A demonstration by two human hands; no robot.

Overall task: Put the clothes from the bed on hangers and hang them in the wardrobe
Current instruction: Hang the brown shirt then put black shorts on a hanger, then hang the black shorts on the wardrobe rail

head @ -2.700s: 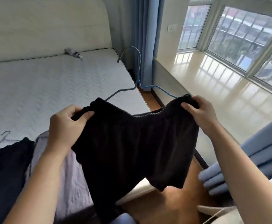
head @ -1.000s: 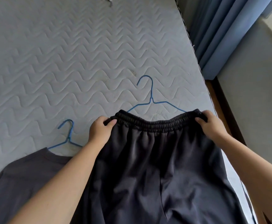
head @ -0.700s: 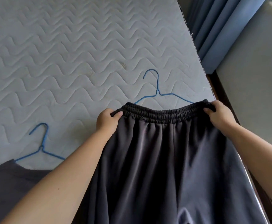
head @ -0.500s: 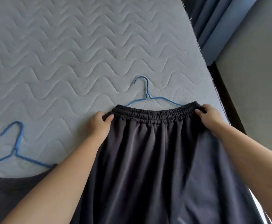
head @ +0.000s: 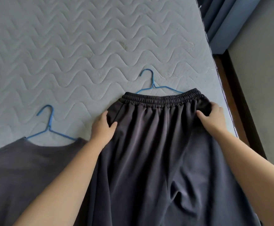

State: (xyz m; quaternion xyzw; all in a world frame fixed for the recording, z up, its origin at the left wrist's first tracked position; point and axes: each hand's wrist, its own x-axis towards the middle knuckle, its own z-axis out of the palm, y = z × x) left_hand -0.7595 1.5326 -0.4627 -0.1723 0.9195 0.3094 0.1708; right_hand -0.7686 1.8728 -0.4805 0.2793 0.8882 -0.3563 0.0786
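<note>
Dark grey trousers with an elastic waistband lie flat on the quilted mattress. A blue wire hanger lies just past the waistband, its shoulders running under the band and its hook pointing away from me. My left hand pinches the trousers' left side below the waistband. My right hand grips the right side at the same height. To the left lies a dark grey T-shirt with a second blue hanger in its neck.
The mattress's right edge runs close beside my right hand. Beyond it are a strip of dark wooden floor, a grey wall and a blue curtain at the top right.
The trousers came down from the air onto the mattress, over the hanger. Both hands left the waistband corners and slid a little down the sides.
</note>
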